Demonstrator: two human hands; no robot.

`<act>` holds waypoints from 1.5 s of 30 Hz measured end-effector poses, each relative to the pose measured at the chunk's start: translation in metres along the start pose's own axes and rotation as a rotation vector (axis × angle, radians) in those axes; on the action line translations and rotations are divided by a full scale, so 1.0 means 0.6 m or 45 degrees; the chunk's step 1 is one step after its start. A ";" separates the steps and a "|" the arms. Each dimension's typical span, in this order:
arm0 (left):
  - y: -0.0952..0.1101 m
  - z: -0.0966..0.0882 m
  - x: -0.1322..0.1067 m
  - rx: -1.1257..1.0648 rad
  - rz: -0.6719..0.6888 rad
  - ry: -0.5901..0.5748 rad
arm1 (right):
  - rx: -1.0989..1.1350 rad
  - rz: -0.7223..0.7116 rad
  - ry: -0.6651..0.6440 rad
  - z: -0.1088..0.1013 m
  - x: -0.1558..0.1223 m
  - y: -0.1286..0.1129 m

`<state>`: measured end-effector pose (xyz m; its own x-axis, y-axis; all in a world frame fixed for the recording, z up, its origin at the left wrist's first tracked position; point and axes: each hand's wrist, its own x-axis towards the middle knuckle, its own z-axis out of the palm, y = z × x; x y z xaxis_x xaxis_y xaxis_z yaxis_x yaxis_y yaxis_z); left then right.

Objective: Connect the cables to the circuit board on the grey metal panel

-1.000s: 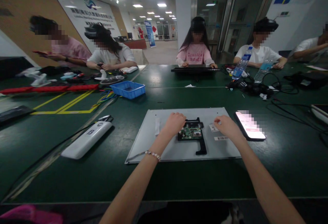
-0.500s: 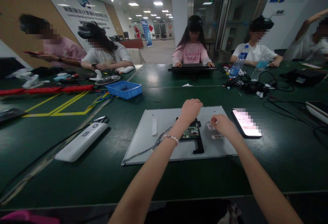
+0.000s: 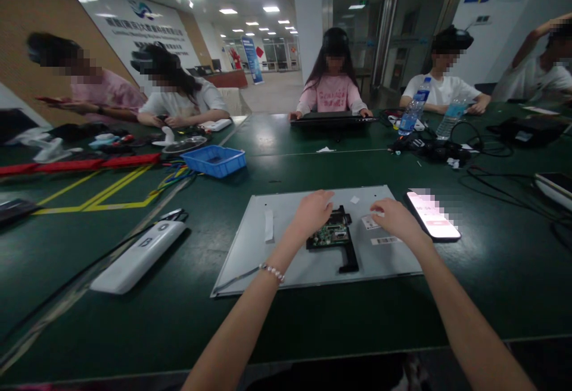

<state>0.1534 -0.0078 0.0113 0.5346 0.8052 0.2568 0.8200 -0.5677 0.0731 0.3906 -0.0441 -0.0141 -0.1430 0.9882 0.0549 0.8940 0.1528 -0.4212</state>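
On the pale panel point(image 3: 250, 242), a small white scrap point(image 3: 354, 199) now shows between the left hand point(image 3: 313, 212) and the right hand point(image 3: 395, 219); the left has drawn back from that spot, which suggests it has let the scrap go. Its loose fingers, with nothing seen in them, hang over the far left corner of the green circuit board point(image 3: 329, 236). The right curls at a printed label point(image 3: 369, 223); whether it pinches anything, I cannot tell

Left fingers point(image 3: 323, 198) near circuit board point(image 3: 329, 236), phone point(image 3: 432, 222)
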 end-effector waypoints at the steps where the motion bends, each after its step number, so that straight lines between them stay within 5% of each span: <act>1: -0.011 -0.002 -0.014 -0.067 -0.038 0.005 | 0.020 -0.023 -0.005 0.000 0.000 0.001; 8: -0.058 -0.013 -0.087 -0.527 -0.032 -0.133 | 0.059 -0.061 -0.094 0.009 0.001 -0.002; 16: -0.082 -0.018 -0.107 -0.709 0.057 -0.398 | 0.021 0.071 -0.035 0.011 0.003 0.010; 22: -0.088 -0.026 -0.113 -0.805 0.090 -0.438 | -0.110 0.160 0.012 0.004 -0.002 0.013; 31: -0.091 -0.017 -0.113 -0.826 0.063 -0.430 | -0.245 -0.092 0.115 0.021 0.056 -0.021; 40: -0.091 -0.017 -0.116 -0.794 0.044 -0.455 | -0.591 0.014 0.104 0.032 0.077 -0.063; 45: -0.090 -0.013 -0.116 -0.774 0.036 -0.435 | -0.553 -0.226 0.138 0.024 0.074 -0.091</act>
<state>0.0703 -0.0345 -0.0028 0.6701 0.7409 -0.0438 0.5983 -0.5044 0.6226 0.3291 -0.0089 -0.0016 -0.2847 0.9385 0.1956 0.9579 0.2865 0.0193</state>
